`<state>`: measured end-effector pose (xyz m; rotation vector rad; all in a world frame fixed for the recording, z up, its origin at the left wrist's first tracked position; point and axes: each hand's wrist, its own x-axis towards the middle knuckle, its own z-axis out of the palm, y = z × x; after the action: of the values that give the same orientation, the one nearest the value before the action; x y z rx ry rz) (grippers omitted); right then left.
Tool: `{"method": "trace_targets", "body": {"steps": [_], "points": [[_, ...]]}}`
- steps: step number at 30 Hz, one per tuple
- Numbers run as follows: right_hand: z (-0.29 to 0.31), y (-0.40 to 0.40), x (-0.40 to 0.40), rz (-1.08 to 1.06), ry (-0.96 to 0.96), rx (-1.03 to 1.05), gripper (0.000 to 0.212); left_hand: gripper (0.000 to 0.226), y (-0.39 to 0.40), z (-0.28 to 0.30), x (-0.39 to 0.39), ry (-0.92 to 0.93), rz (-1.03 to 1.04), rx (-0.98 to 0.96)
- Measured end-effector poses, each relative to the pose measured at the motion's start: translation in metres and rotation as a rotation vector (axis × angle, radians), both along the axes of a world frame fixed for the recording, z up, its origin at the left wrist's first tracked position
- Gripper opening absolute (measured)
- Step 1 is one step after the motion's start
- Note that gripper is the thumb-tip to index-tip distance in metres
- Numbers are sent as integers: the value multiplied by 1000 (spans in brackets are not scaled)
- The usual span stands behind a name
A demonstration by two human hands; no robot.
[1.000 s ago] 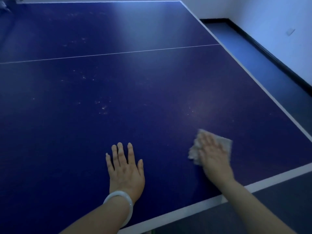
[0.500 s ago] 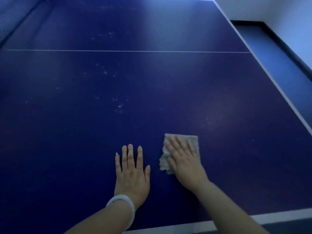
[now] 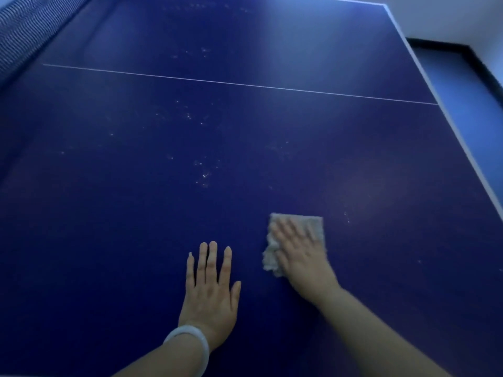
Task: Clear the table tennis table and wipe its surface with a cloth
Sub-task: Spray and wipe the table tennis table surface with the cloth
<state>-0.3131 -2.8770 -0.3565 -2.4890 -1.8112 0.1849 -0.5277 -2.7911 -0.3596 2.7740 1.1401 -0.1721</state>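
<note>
**Q:** Since half a second ago, what has shifted?

**R:** Only a little: the right hand (image 3: 300, 254) and the cloth (image 3: 296, 235) under it sit slightly further from the left hand (image 3: 211, 289) than before, and the view has swung so a ribbed blue surface (image 3: 24, 31) shows at the far left corner.

**Q:** How do the hands lie?

**R:** Both flat. The left hand rests palm down on the table (image 3: 109, 213), fingers straight and slightly spread, holding nothing; a pale bangle (image 3: 190, 342) circles its wrist. The right hand presses the cloth down with fingers extended, blurred, so their exact spacing I cannot tell.

**Q:** Where is the cloth?

**R:** Towards the near edge of the table, right of the middle, crumpled at its left side.

**Q:** How far along is the job?

**R:** Clearing looks done: nothing stands on the visible top. Wiping seems partly done, I judge. Pale specks (image 3: 204, 175) remain ahead of the hands towards the white centre line (image 3: 245, 84), and 1 small cluster (image 3: 347, 216) lies just right of the cloth.

**Q:** And the room?

**R:** Dim and blue-lit, with a white wall (image 3: 449, 17), a dark skirting (image 3: 441, 46) and blue floor (image 3: 468, 110) past the right edge.
</note>
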Motion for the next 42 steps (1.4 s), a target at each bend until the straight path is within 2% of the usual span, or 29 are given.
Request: {"method": "trace_targets", "body": {"steps": [1, 3, 5, 7, 9, 13, 15, 18, 21, 24, 26, 27, 28, 32, 34, 36, 39, 42], "points": [[-2, -6, 24, -91, -35, -13, 54, 67, 0, 0, 0, 4, 4, -3], [-2, -26, 68, -478, 10, -74, 55, 67, 0, 1, 0, 7, 5, -8], [3, -43, 79, -838, 90, -86, 57, 67, 0, 1, 1, 6, 7, -9], [4, -41, 56, -953, 91, -51, 58, 67, 0, 1, 1, -2, 10, -16], [3, -27, 18, -791, 55, -17, 57, 67, 0, 1, 0, -15, 7, -26], [-1, 24, -30, -173, 60, -41, 58, 67, 0, 1, 0, -22, -5, -32], [1, 50, -25, -41, 81, -59, 58, 67, -1, 1, 0, -26, -5, -30], [0, 77, 5, 23, 63, -96, 56, 67, -2, 2, 1, -23, 8, -14], [1, 80, 53, -131, 46, -128, 56, 67, -3, 1, 1, 6, 25, -3], [5, 43, 97, -559, 131, -131, 57, 68, -3, -1, 1, 35, 36, 3], [9, 15, 92, -795, 175, -118, 58, 68, -3, -2, 2, 38, 29, 6], [8, 4, 77, -823, 149, -81, 57, 68, -3, -3, 2, 34, 23, 8], [5, -7, 56, -764, 109, -40, 57, 67, -3, -4, 1, 28, 17, 12], [-1, -60, -16, -115, 71, -18, 56, 73, -2, -4, 4, 33, 26, -1], [-1, -85, 5, -15, 96, -31, 56, 75, -2, -1, 4, 36, 34, -1], [-1, -108, 41, -142, 50, -30, 57, 76, -4, 3, 4, 51, 34, 2], [-1, -123, 88, -512, 50, -100, 55, 69, -5, 11, 12, 37, 75, -1], [-2, -112, 81, -715, 90, -95, 58, 58, -11, 22, 39, -37, 96, -25]]}}
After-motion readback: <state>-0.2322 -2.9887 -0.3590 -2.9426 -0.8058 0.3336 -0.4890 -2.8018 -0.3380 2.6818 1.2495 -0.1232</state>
